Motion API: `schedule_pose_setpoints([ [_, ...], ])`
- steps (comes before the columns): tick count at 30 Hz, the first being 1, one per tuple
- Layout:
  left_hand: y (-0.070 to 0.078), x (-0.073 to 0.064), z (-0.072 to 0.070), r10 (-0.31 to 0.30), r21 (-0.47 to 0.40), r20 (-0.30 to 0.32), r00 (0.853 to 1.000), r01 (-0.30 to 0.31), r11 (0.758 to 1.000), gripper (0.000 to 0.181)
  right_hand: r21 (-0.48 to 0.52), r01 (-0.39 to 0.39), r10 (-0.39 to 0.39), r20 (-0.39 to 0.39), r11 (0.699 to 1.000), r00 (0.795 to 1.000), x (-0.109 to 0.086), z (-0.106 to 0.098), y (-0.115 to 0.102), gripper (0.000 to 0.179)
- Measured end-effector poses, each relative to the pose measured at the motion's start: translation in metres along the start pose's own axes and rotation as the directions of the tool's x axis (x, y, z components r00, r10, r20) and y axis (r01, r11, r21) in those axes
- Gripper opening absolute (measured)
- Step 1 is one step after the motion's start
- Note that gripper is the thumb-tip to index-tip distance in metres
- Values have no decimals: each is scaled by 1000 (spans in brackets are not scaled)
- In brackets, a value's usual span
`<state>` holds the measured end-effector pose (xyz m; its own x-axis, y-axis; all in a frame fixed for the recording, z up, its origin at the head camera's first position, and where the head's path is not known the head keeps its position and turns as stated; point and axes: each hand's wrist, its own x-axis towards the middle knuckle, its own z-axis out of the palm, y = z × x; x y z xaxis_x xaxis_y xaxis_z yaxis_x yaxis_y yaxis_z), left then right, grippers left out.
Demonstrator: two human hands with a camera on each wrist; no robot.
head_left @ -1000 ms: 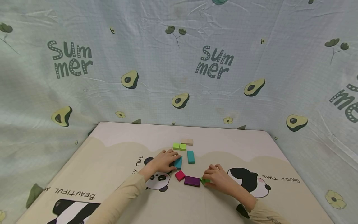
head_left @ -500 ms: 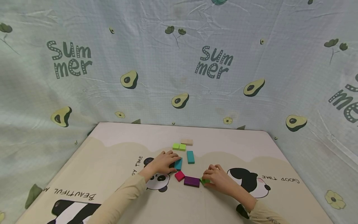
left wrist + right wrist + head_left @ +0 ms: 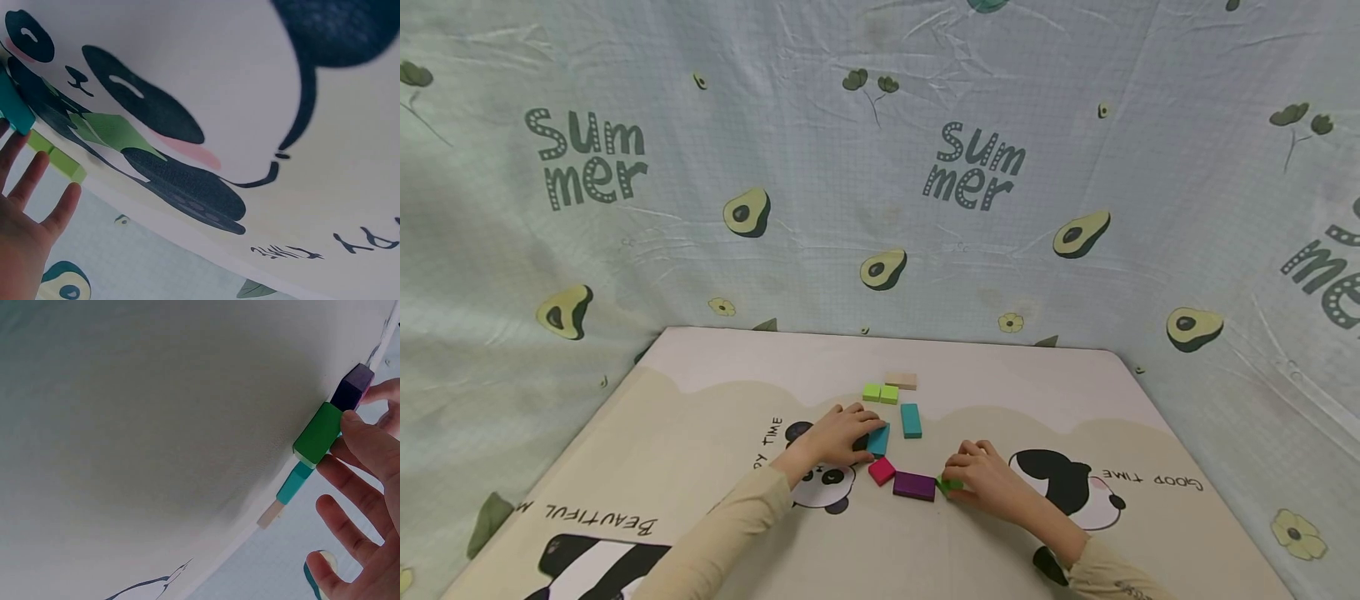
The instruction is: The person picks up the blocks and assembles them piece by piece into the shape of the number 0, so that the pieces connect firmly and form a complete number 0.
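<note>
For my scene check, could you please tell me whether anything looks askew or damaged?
No visible damage stands out. The red block looks askew, turned cornerwise between the purple block and the nearer blue block, though that may be deliberate.

Bare hands (image 3: pixel 838 435) (image 3: pixel 988 477); left sleeve (image 3: pixel 726 529) at seven o'clock, pale beige; right sleeve (image 3: pixel 1101 567) at five o'clock, beige with dark marks.
</note>
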<state>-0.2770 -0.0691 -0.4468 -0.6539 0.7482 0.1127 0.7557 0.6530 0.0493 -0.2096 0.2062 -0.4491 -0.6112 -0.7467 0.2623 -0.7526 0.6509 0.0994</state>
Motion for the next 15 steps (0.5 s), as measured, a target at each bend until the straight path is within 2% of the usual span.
schedule_pose_setpoints([
  [10,-3,-3,-4,21,-9,-26,999,-21,1000,56,7,-7,6,17,1000,1000,1,-2,0,14],
  [15,-2,-7,-8,57,29,-55,997,-56,998,49,10,-3,3,18,1000,1000,2,-1,1,14],
])
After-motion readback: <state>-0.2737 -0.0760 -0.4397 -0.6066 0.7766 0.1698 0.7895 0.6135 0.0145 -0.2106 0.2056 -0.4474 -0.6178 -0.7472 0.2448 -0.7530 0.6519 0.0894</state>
